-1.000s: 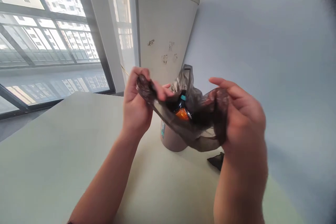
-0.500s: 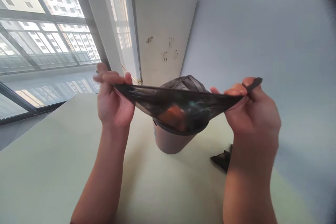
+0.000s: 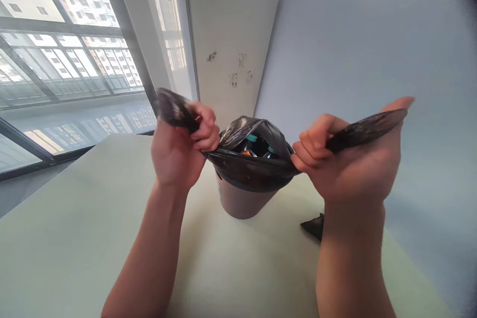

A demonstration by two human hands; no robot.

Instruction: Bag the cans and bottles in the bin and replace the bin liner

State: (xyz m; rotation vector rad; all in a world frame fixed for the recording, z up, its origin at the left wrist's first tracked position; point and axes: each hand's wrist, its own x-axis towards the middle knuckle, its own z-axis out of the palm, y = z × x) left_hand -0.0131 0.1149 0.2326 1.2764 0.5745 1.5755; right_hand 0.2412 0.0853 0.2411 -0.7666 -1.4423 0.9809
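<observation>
A black garbage bag [image 3: 253, 171] lines a brownish trash can [image 3: 242, 202] that stands on the pale surface before me. Fingers of my left hand [image 3: 182, 146] are curled round the bag's left edge, with a loose flap sticking up beyond the fist. On the opposite side, my right hand [image 3: 346, 154] grips the other edge, and a strip of plastic lies across its palm. Between both hands the bag's mouth gapes. Inside it show bottles with teal caps [image 3: 252, 138] and a bit of orange; their lower parts are hidden.
Behind the can stands a white refrigerator [image 3: 231, 35] with worn patches on its side. A blue-grey wall [image 3: 354, 49] runs along the right. Black plastic [image 3: 314, 227] lies by my right forearm, partly covered by it. Windows [image 3: 70, 59] fill the left.
The bag's near edge, stretched high between my hands before, is now lower and the bottles show. My left hand has shifted right, and both hands have gathered more plastic into their grip.
</observation>
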